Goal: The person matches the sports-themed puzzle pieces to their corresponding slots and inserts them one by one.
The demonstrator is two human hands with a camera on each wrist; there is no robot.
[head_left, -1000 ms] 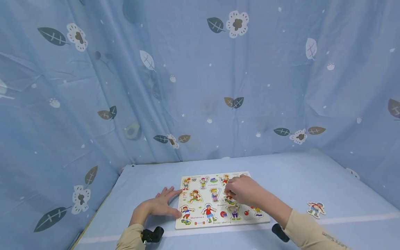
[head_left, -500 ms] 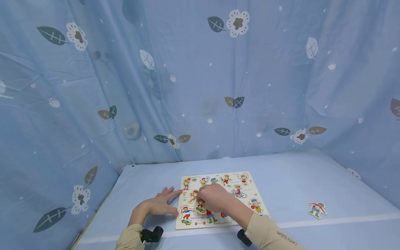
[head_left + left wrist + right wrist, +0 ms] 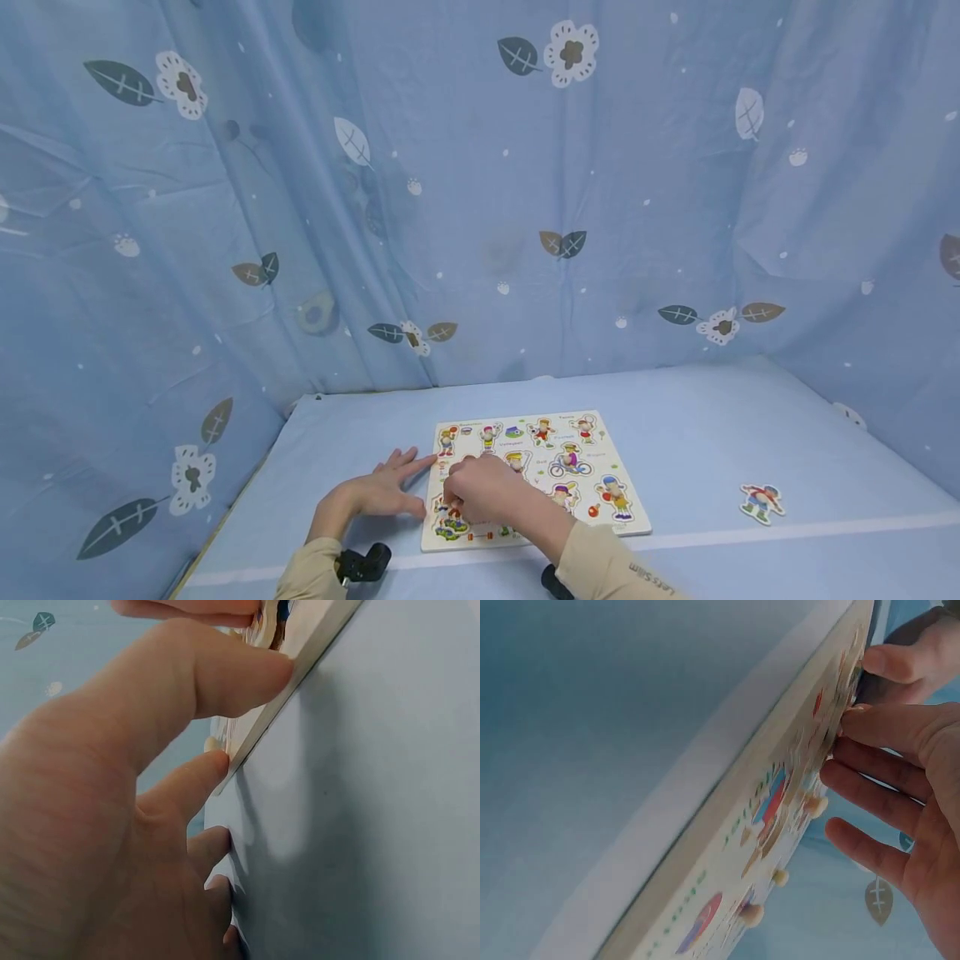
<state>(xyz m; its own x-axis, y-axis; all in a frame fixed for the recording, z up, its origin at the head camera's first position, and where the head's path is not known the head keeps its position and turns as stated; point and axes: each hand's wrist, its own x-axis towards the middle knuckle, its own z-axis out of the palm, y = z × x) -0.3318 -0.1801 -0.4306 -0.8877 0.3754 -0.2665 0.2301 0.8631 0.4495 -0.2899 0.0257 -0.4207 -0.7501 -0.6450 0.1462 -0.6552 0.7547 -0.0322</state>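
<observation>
A wooden knob puzzle board (image 3: 587,525) with sports figures lies flat on the table. My right hand (image 3: 491,490) pinches a skateboarder puzzle piece (image 3: 452,528) over the board's lower left corner, where its figure overlaps the printed skateboarder. The fingers hide the top of that piece. At the board's left edge my left hand (image 3: 382,492) rests with fingers spread. In the left wrist view, the thumb (image 3: 244,679) and index finger (image 3: 199,780) touch the board's rim. Small wooden knobs (image 3: 751,915) stick up from the board in the right wrist view.
One loose puzzle piece (image 3: 762,503), a figure in a blue cap, lies on the table right of the board. A pale blue cloth with a white stripe (image 3: 847,528) covers the table. Patterned blue curtains (image 3: 480,200) hang behind and at the sides.
My right hand has carried the skateboarder piece from the middle right of the board leftward and down to the lower left corner. The left hand has stayed at the left edge.
</observation>
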